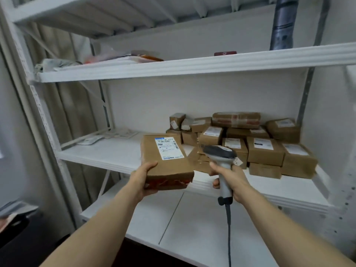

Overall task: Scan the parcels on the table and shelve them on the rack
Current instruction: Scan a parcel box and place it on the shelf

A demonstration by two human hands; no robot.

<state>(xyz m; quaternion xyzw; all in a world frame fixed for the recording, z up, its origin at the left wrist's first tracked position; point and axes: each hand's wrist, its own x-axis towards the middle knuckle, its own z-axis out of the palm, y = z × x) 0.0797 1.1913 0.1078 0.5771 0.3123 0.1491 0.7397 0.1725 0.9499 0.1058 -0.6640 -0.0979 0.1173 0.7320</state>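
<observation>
Two bare forearms are extended from the bottom edge toward a white metal rack. On the left, a brown cardboard parcel is gripped at its near left corner by the left hand, thumb on top and fingers underneath; the parcel is held in the air just in front of the middle shelf, with its white shipping label turned upward and red tape seen on its near end. To its right, a grey handheld barcode scanner is clenched by its handle in the right hand, and its cable hangs down past the lower shelf. Farther right, a stack of labelled brown parcels is seen at the back right of the middle shelf. Flat packets are seen on the upper shelf.
</observation>
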